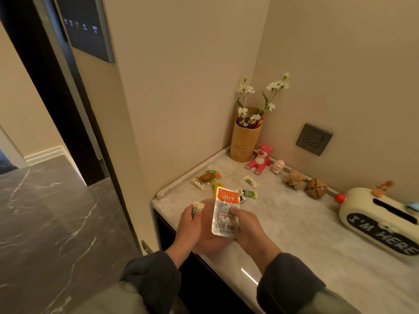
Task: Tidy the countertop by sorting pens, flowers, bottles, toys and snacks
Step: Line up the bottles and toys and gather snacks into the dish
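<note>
My right hand (248,226) pinches a flat orange-and-white snack packet (226,209) by its lower part, thumb on top. A small yellow-green snack packet (197,207) is held in the fingertips of my left hand (189,223). Both hands hover over the front left corner of the marble countertop (294,225), above a blurred orange-brown round shape (209,241). More snacks lie behind: a brown packet (207,177), a yellow packet (217,186), a green packet (249,194) and a small pale packet (250,180).
A bamboo holder (244,143) with pens and white flowers (275,86) stands in the back corner. A pink bear toy (260,158), small pink figure (278,166) and two wooden puzzles (293,179) line the wall. A cream tissue box (381,220) sits right.
</note>
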`<state>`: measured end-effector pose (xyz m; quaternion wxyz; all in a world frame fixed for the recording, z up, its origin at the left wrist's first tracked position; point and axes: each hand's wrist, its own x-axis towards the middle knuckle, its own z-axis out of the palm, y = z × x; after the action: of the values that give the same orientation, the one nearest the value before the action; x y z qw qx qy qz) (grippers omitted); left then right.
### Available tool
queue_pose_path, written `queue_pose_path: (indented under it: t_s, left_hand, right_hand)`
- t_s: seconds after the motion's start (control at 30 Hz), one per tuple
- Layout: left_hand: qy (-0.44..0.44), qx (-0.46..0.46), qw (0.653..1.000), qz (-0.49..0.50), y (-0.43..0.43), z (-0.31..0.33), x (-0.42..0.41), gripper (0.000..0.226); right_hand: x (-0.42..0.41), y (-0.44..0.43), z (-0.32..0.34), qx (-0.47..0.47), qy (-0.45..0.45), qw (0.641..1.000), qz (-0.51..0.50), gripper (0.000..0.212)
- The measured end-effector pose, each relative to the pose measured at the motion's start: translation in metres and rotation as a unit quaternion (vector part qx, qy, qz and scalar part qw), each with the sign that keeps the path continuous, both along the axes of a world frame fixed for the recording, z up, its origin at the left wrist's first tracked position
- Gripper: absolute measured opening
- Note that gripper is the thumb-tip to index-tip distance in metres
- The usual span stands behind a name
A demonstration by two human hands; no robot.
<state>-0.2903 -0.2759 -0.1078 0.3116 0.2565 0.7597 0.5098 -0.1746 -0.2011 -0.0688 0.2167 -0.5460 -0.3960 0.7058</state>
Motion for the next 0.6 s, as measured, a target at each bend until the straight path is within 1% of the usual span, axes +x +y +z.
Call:
queue_pose_path:
  t_s: [0.17, 0.23, 0.33, 0.4, 0.47, 0.53, 0.6]
  left_hand:
    - [-0.034, 0.025, 0.998, -0.042, 0.012, 0.006, 0.043, 0.016]
    - [-0.059, 0.041, 0.995, -0.072, 0.020, 0.010, 0.066, 0.017]
    - [-0.103, 0.040, 0.987, -0.120, 0.032, 0.017, 0.097, 0.016]
    - [-0.134, 0.033, 0.980, -0.143, 0.039, 0.020, 0.114, 0.017]
    - [-0.181, 0.014, 0.969, -0.170, 0.046, 0.022, 0.132, 0.018]
    - [-0.220, 0.000, 0.960, -0.171, 0.052, 0.020, 0.145, 0.018]
    - [-0.218, -0.008, 0.962, -0.162, 0.061, 0.013, 0.150, 0.022]
  right_hand:
    - [0.038, 0.009, 0.025, 0.013, 0.066, 0.996, -0.062, 0.022]
    - [0.058, 0.013, 0.035, 0.007, 0.108, 0.990, -0.087, 0.019]
    - [0.090, 0.019, 0.044, -0.019, 0.150, 0.979, -0.139, 0.016]
    - [0.102, 0.018, 0.044, -0.046, 0.182, 0.969, -0.163, 0.019]
    - [0.114, 0.018, 0.035, -0.055, 0.197, 0.960, -0.191, 0.028]
    - [0.127, 0.017, 0.022, -0.075, 0.223, 0.947, -0.220, 0.032]
    - [0.140, 0.019, 0.010, -0.103, 0.242, 0.932, -0.249, 0.031]
